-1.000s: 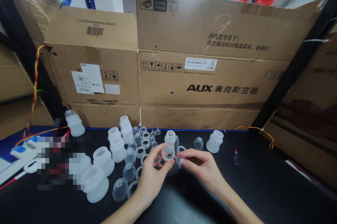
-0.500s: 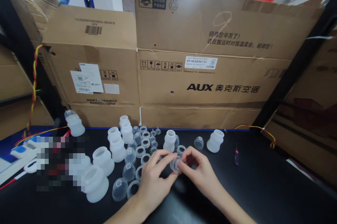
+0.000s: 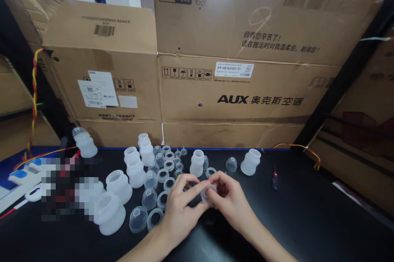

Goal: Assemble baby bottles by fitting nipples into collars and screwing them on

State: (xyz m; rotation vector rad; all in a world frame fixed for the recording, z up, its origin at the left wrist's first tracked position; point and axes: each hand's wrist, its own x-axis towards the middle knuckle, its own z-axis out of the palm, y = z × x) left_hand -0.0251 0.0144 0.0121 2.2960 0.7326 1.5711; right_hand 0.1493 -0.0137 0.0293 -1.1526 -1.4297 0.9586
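Low over the black table, my left hand point(image 3: 181, 202) and my right hand point(image 3: 232, 198) together grip a small translucent round piece, which looks like a baby-bottle collar ring point(image 3: 206, 197). My left fingers and thumb pinch its left side. My right thumb presses onto it, while the right fingers curl behind. Much of the piece is hidden, so I cannot tell whether a teat sits in it. Just beyond the hands are a loose collar ring point(image 3: 211, 172) and an upright frosted baby bottle point(image 3: 197, 164), with a clear dome cap partly behind the bottle.
Left of my hands stand rows of dome caps point(image 3: 150, 199), collar rings point(image 3: 154, 219) and small teats point(image 3: 184, 151). Several frosted bottles point(image 3: 118, 188) are farther left. Another dome cap point(image 3: 231, 164), a bottle point(image 3: 250, 162) and a dark-handled screwdriver point(image 3: 274, 180) lie rightward. Cardboard point(image 3: 264, 131) walls the back.
My right thumb has shifted across the round piece, and the right fingers have drawn in closer around it. Both hands still hold it in nearly the same spot. The view has shifted slightly.
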